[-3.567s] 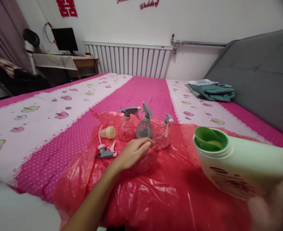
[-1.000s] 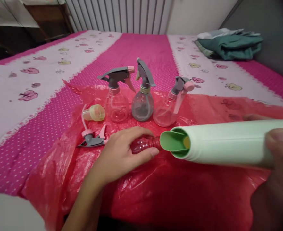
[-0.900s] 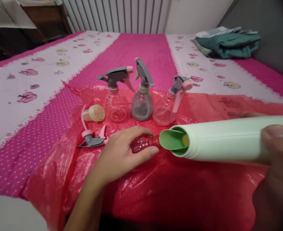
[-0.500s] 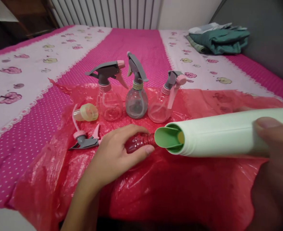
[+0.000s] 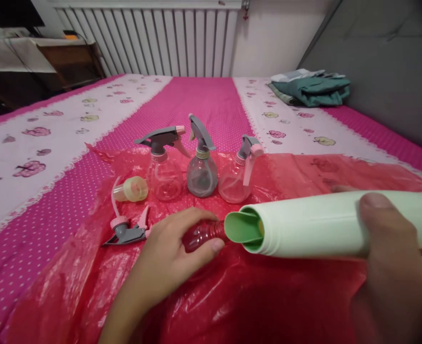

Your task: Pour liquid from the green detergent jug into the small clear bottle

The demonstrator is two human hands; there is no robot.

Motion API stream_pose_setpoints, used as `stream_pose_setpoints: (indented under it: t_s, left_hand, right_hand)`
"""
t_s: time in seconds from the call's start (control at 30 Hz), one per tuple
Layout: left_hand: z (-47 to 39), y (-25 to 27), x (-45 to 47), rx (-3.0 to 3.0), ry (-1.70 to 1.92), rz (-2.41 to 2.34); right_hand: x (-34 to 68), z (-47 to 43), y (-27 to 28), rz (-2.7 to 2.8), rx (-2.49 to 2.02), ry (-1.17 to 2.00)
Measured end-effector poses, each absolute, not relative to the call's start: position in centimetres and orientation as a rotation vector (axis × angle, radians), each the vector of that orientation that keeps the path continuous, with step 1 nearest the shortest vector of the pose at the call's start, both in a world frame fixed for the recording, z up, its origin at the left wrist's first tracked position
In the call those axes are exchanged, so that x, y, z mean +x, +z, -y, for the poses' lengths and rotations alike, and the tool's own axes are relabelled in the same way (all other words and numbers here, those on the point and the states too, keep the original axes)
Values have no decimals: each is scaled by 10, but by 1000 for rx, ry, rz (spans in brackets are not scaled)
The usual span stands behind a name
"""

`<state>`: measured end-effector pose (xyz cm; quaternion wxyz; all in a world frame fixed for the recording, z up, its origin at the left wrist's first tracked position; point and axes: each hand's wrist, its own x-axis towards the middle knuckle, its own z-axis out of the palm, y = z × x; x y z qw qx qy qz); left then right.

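Observation:
My left hand (image 5: 177, 246) is wrapped round a clear bottle (image 5: 200, 236) without a spray head; red shows through it. Its neck points right. My right hand (image 5: 393, 263) grips a large pale green bottle (image 5: 314, 223), tipped nearly level. The green spout (image 5: 244, 227) of that big bottle is at the small bottle's neck; whether they touch I cannot tell, nor can I make out liquid flowing. Left of my left hand lies a loose grey and pink spray head (image 5: 127, 233) with its tube. Behind it a yellowish measuring cap (image 5: 135, 188) lies on its side.
Three spray bottles stand behind my hands: a pink-collared one (image 5: 166, 179), a grey-tinted one (image 5: 202, 177) and another pink one (image 5: 235, 184). Red plastic sheeting (image 5: 286, 296) covers part of the bed (image 5: 203, 95). Folded clothes (image 5: 309, 88) lie at the back right, near a grey headboard (image 5: 383, 62).
The camera view has tilted up, so everything sits lower and more of the radiator shows. Both hands keep their holds, and the spout stays at the small bottle's neck.

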<state>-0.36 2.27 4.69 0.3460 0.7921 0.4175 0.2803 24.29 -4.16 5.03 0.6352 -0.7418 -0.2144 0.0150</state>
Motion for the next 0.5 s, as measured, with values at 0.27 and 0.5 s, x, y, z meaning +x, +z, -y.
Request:
stream_pose_setpoints:
  t_s: [0.27, 0.5]
  left_hand:
    - [-23, 42, -7, 2105, 760, -1163]
    - [-24, 44, -6, 2103, 767, -1144]
  right_hand:
    - [236, 44, 62, 302, -1851, 118]
    - [243, 51, 57, 342, -1857, 140]
